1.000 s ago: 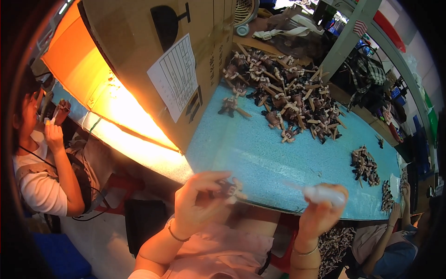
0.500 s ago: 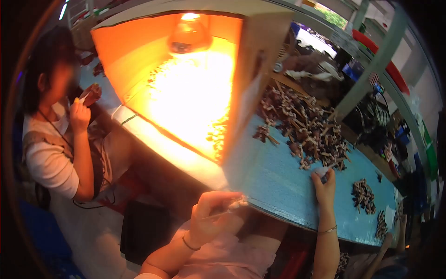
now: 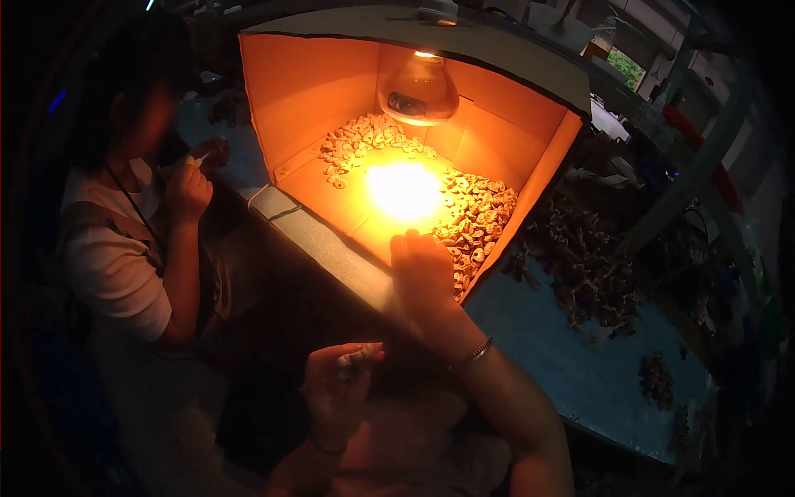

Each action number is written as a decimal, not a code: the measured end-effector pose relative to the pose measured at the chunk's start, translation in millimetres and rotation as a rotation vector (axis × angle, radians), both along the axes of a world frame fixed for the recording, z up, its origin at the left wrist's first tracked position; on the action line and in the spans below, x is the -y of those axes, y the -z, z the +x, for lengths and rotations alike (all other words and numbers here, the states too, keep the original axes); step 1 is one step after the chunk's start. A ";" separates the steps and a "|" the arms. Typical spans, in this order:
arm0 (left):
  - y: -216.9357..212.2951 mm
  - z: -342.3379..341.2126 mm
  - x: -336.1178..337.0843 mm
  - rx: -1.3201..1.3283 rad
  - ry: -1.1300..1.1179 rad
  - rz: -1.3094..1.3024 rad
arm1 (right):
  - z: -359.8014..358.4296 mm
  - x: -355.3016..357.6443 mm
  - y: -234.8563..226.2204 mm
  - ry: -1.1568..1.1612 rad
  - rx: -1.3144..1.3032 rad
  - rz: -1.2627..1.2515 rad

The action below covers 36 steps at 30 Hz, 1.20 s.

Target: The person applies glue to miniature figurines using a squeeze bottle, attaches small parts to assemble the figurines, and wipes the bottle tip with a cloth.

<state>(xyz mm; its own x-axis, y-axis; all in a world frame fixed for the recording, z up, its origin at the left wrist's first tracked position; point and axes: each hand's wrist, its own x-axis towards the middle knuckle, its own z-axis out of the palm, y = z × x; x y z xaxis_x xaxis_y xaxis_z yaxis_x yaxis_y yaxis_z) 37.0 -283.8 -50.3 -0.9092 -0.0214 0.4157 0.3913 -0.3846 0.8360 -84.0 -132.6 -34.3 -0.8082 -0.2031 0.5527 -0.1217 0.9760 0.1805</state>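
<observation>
My left hand (image 3: pixel 335 389) is raised at the lower middle, its fingers pinched on a small pale moulded piece (image 3: pixel 358 356) whose exact kind is unclear. My right hand (image 3: pixel 424 277) reaches over the front edge of an open cardboard box (image 3: pixel 310 70), back of the hand up, fingers extended and their tips partly lost in glare. Nothing shows in its grip. Just beside its fingers lies a heap of small curved pieces (image 3: pixel 476 219), and more such pieces (image 3: pixel 368 141) rest along the box's back. A lit bulb lamp (image 3: pixel 418 91) hangs inside.
On the blue tabletop (image 3: pixel 538 356) to the right lie a large pile of small brown-and-pale parts (image 3: pixel 588 265) and a smaller cluster (image 3: pixel 656 381). At the left a co-worker (image 3: pixel 116 257) sits holding a small pale item. A metal post (image 3: pixel 687 199) stands at the right.
My right hand has left the blue tabletop and moved left to the box; the white object it held is gone from it. The view has shifted right-to-left and darkened. My left hand keeps its piece.
</observation>
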 end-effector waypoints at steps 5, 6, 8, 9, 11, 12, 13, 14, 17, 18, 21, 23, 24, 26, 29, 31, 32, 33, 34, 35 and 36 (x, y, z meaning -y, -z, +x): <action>10.0 -0.7 17.8 0.110 0.048 0.025 | -73.9 -13.4 18.9 0.496 0.405 0.216; 18.3 -4.4 23.1 0.083 0.055 0.020 | -69.3 -5.4 13.1 0.467 0.445 0.276; 22.9 -9.7 27.9 0.050 0.023 0.008 | -69.4 -3.8 17.1 0.432 0.484 0.253; 19.8 -10.9 25.9 0.060 0.075 0.025 | -67.7 -11.3 17.3 0.439 0.442 0.272; 19.9 -12.0 28.1 0.091 0.131 0.044 | -64.9 -9.8 15.6 0.393 0.448 0.317; 18.1 -11.9 28.0 0.090 0.137 0.053 | -64.7 -13.2 20.9 0.357 0.326 0.340; 16.0 -12.2 28.0 0.088 0.146 0.061 | -63.7 -15.8 26.5 0.324 0.203 0.358; 17.9 -14.2 29.2 0.091 0.131 0.064 | -61.7 -13.6 28.1 0.309 0.204 0.362; 22.1 -18.4 29.7 0.101 0.147 0.083 | -58.6 -12.1 24.2 0.291 0.237 0.429; 23.1 -18.4 28.1 0.103 0.157 0.078 | -58.2 -13.1 21.0 0.317 0.190 0.414; 23.4 -16.2 21.6 0.102 0.166 0.060 | -58.3 -14.7 10.3 0.317 0.115 0.340; 20.6 -13.4 17.7 0.094 0.171 0.049 | -57.1 -13.6 5.1 0.239 -0.054 0.237; 16.9 -11.3 16.3 0.120 0.173 0.049 | -49.8 -8.1 -2.0 0.135 -0.091 0.143; 16.9 -10.5 13.8 0.146 0.172 0.043 | -15.0 6.6 -23.2 -0.055 -0.059 -0.049; 24.3 -12.6 3.6 0.123 0.257 0.101 | 47.3 7.2 -43.8 -0.350 0.107 -0.549; 21.8 -12.7 -5.8 0.145 0.354 0.127 | 77.9 -2.0 -47.9 -0.368 0.184 -0.856; 20.2 -10.6 -9.5 0.111 0.379 0.088 | 95.5 -9.7 -47.5 -0.408 0.243 -1.173; 9.4 -7.6 -13.5 0.147 0.444 0.096 | 108.9 -20.7 -46.8 -0.340 0.237 -1.173; 4.6 -2.8 -19.4 0.161 0.514 0.132 | 118.7 -32.7 -48.1 -0.433 0.187 -1.188; 3.1 -0.8 -23.7 0.169 0.565 0.165 | 122.7 -41.3 -47.3 -0.546 0.140 -1.199; 0.0 3.8 -30.8 0.191 0.612 0.175 | 131.0 -49.2 -48.6 -0.543 0.123 -1.170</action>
